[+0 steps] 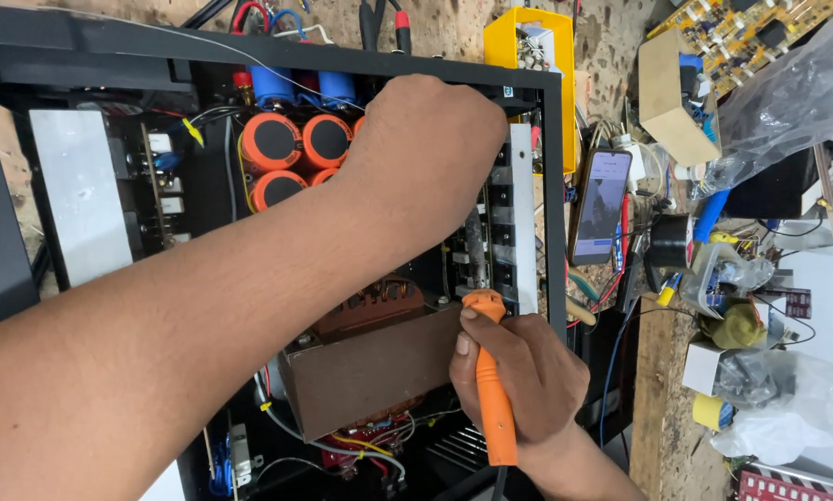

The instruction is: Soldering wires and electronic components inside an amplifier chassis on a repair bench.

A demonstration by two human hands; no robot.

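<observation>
An open black metal chassis (554, 186) holds orange capacitors (270, 141), blue capacitors (270, 83), a brown boxed transformer (370, 366) and a row of components on a metal strip (522, 223). My left hand (426, 148) reaches across the chassis, fingers curled down near the strip; what it holds is hidden. My right hand (519, 371) grips an orange soldering iron (491, 380), its tip pointing up at the board beside the strip.
A phone (602, 204) with a lit screen leans right of the chassis. A yellow case (528, 46), a cardboard box (672, 93), a circuit board (750, 32), plastic bags (788, 93), wires and small parts crowd the wooden bench on the right.
</observation>
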